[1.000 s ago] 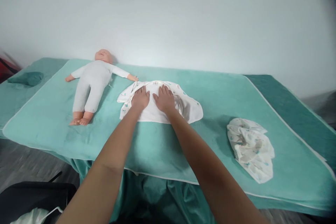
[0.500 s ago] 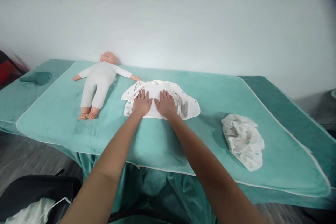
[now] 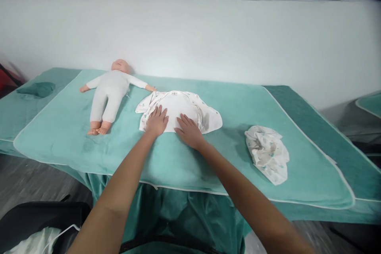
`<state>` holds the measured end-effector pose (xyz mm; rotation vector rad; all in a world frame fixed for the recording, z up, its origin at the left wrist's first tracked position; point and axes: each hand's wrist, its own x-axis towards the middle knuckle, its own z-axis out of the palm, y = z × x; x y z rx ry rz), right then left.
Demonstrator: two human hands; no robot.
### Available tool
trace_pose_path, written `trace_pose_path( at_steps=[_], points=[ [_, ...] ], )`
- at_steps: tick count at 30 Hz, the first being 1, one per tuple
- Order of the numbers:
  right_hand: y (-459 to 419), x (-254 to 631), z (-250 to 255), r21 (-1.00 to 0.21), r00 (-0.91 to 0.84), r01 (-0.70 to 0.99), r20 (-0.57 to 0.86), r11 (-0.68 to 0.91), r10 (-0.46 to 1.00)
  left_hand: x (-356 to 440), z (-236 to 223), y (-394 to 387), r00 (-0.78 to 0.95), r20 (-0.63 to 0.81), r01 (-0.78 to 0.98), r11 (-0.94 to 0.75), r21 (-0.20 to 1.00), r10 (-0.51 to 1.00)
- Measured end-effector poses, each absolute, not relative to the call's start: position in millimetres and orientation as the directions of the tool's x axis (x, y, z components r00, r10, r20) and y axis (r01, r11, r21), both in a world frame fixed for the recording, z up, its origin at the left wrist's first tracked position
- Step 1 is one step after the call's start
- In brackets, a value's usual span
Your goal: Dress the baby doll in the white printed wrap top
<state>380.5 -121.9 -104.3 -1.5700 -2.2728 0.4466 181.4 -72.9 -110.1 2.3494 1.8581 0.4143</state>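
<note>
A small white baby garment [image 3: 178, 105] with a faint print lies spread on the green mat [image 3: 238, 99], its plain inner side up and its label at the far edge. My left hand [image 3: 157, 120] rests flat on its near left part, fingers apart. At the near edge, to the right of the middle, my right hand [image 3: 189, 130] lies with fingers stretched over the cloth. Neither hand grips anything. To the left, a baby doll [image 3: 110, 87] in white lies on its back, one hand close to the garment's left sleeve.
A crumpled white printed cloth [image 3: 268, 152] lies on the mat at the right. A small green pillow [image 3: 37, 89] is at the far left. Behind the bed stands a white wall [image 3: 190, 39]. At lower left is a black chair [image 3: 44, 214] with pale cloth and a white hanger on it.
Both hands have slid toward the near edge of the garment, the right one further. The view has turned slightly right. The doll and the crumpled cloth lie as before.
</note>
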Motion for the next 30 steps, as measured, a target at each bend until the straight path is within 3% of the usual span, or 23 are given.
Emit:
trace_pose_path(
  at_steps=[3,6,9,11,15,24,30],
  points=[
    [-115,410,-88,-0.780,-0.341,0.567,0.071,0.265,0.938,180,-110,-74,0.208,0.142,0.932,-0.240,0.270,0.968],
    [-87,447,-76,-0.939,-0.020,0.325,0.112,0.112,0.994,180,-109,-73,0.190,0.146,0.930,-0.225,0.290,0.971],
    [-56,484,-76,-0.907,0.318,0.420,0.181,0.033,0.931,180,-110,-73,0.179,0.170,0.927,-0.224,0.302,0.969],
    [-42,501,-82,-0.802,0.383,0.592,0.190,-0.082,0.904,181,-111,-73,0.176,0.178,0.923,-0.225,0.313,0.968],
    [-29,517,-91,-0.669,0.322,0.718,0.075,-0.192,0.944,181,-113,-70,0.161,0.200,0.916,-0.222,0.333,0.966],
    [-20,522,-71,-0.591,-0.025,0.800,-0.215,-0.109,0.976,181,-116,-68,0.144,0.254,0.908,-0.230,0.350,0.956],
    [-16,528,-69,-0.676,0.177,0.709,-0.104,-0.199,0.979,181,-117,-68,0.148,0.279,0.902,-0.245,0.355,0.949]
  ],
)
